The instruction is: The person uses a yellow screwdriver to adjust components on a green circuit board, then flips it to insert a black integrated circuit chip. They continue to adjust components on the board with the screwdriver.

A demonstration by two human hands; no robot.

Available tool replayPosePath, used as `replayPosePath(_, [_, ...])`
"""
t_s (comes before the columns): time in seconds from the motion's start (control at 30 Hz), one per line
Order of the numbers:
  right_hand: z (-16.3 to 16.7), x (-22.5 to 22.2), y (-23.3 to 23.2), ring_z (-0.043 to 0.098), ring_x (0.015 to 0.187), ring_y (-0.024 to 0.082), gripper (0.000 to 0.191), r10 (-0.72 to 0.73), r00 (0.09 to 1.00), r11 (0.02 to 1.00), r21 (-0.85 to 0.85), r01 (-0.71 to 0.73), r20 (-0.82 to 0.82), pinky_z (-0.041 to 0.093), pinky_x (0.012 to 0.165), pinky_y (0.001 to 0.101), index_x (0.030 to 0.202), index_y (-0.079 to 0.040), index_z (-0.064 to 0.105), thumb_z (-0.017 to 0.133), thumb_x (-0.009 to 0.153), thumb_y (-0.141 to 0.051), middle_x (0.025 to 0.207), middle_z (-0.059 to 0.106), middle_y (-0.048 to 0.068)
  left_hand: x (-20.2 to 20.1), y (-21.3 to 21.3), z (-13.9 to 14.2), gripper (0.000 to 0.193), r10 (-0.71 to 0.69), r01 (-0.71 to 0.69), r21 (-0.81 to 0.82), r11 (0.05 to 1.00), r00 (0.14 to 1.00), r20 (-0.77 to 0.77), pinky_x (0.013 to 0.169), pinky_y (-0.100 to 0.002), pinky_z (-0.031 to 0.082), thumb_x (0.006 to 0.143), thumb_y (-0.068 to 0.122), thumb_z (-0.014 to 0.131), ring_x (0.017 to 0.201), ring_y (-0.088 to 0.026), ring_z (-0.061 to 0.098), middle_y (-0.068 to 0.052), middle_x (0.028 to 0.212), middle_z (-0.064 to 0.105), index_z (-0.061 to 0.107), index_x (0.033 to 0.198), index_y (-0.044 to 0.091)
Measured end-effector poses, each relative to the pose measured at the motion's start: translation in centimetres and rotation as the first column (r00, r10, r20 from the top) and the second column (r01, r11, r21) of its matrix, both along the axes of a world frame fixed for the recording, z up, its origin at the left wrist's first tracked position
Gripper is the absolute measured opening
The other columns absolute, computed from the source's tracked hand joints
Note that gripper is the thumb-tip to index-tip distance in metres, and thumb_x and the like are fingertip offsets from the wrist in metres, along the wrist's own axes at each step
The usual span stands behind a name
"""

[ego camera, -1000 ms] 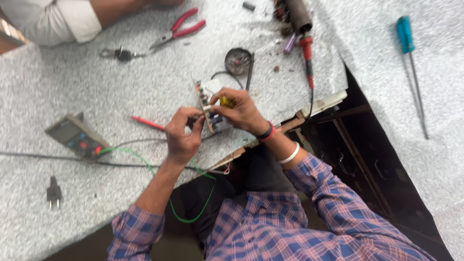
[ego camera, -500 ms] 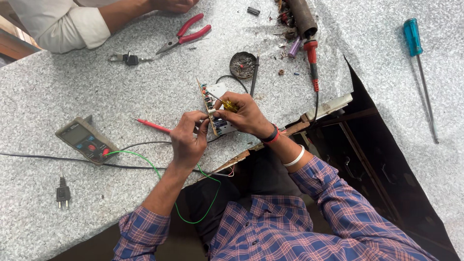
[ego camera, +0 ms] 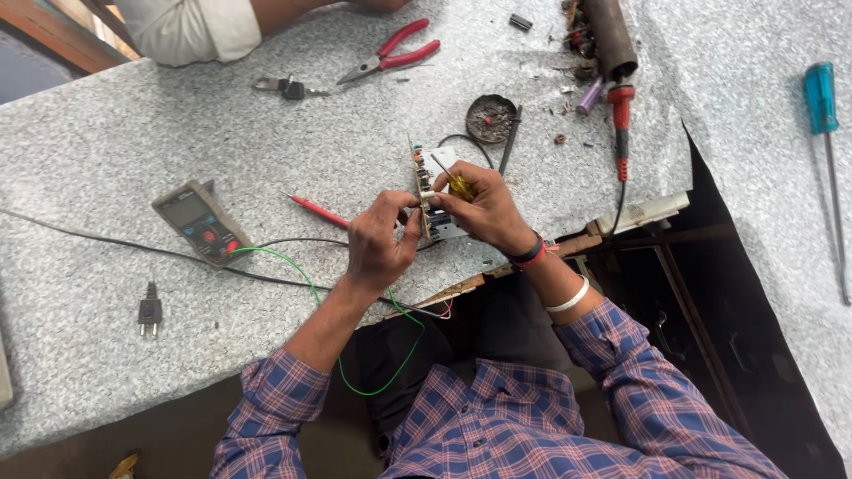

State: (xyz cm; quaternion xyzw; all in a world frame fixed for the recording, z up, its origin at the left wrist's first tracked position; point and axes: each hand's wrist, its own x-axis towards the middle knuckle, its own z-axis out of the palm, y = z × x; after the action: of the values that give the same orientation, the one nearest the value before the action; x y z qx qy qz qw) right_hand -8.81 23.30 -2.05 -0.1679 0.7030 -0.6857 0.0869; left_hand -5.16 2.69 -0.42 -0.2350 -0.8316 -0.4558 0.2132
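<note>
Frame centre: left hand (ego camera: 377, 244) pinches the circuit board (ego camera: 426, 200) on edge, fingers closed on it. Right hand (ego camera: 484, 208) is closed round a yellow-handled screwdriver (ego camera: 454, 182), tip at board. Best keep board braced & tip square, light pressure. Multimeter (ego camera: 200, 222) mid-left.

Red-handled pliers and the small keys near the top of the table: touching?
Apart. The head view shows the red-handled pliers lying right of the keys, with a plain strip of speckled table between the plier tips and the keys.
</note>
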Motion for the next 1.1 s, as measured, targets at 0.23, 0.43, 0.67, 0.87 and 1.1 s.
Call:
replayPosePath(0.23, [-0.3, -0.1, 0.0, 0.044, 0.059, -0.002, 0.015, 0.008, 1.000, 1.000, -0.025, -0.009, -0.025, 0.034, 0.050, 0.0191, 0.102, -0.004, 0.065, 0.073, 0.100, -0.017, 0.069, 0.052, -0.010, -0.7, -0.9, 0.2, 0.024, -0.010, -0.015, -0.195, 0.981, 0.992, -0.126, 0.070, -0.040, 0.055, 0.091, 0.008, 0.075, 0.082, -0.028, 0.070, -0.010, 0.099, 0.069, 0.061, 0.111, 0.006])
replayPosePath(0.43, [-0.5, 0.0, 0.0, 0.044, 0.060, -0.002, 0.016, -0.004, 0.999, 1.000, 0.004, 0.004, -0.038, 0.034, 0.050, 0.0187, 0.103, -0.004, 0.066, 0.074, 0.099, -0.017, 0.069, 0.053, -0.010, -0.5, -1.1, 1.0, 0.025, -0.025, -0.051, -0.309, 0.950, 0.972, -0.236, 0.074, -0.040, 0.056, 0.092, 0.010, 0.073, 0.087, -0.029, 0.071, -0.011, 0.102, 0.069, 0.061, 0.113, 0.004])
replayPosePath(0.67, [-0.8, -0.4, 0.5, 0.050, 0.061, 0.001, 0.015, 0.009, 0.998, 1.000, 0.027, -0.008, -0.057, 0.039, 0.052, 0.0220, 0.099, -0.003, 0.065, 0.076, 0.097, -0.014, 0.070, 0.055, -0.006, -1.0, -1.2, 3.1, 0.014, -0.134, 0.101, -0.347, 0.932, 0.988, -0.073, 0.067, -0.042, 0.054, 0.092, 0.002, 0.068, 0.078, -0.030, 0.068, -0.011, 0.092, 0.065, 0.061, 0.103, 0.004])
replayPosePath(0.87, [-1.3, -1.3, 1.2, 0.055, 0.074, 0.006, 0.017, 0.087, 0.981, 0.994, 0.087, -0.073, -0.172, 0.046, 0.063, 0.0278, 0.096, -0.003, 0.068, 0.079, 0.096, -0.015, 0.080, 0.061, -0.001, -1.3, -0.8, 3.6, 0.012, -0.199, 0.220, -0.207, 0.953, 0.973, 0.118, 0.062, -0.043, 0.049, 0.090, -0.003, 0.067, 0.073, -0.033, 0.064, -0.012, 0.086, 0.061, 0.062, 0.098, 0.004])
replayPosePath(1.1, [-1.3, -0.5, 1.5, 0.063, 0.088, 0.004, 0.019, 0.151, 0.987, 0.982, -0.106, -0.157, -0.063, 0.053, 0.076, 0.0273, 0.100, -0.002, 0.067, 0.076, 0.097, -0.018, 0.094, 0.074, 0.003, -0.9, -0.4, 1.5, 0.006, -0.195, 0.209, -0.023, 0.978, 0.940, 0.280, 0.054, -0.033, 0.043, 0.095, 0.001, 0.065, 0.058, -0.017, 0.054, -0.007, 0.077, 0.057, 0.060, 0.095, 0.003])
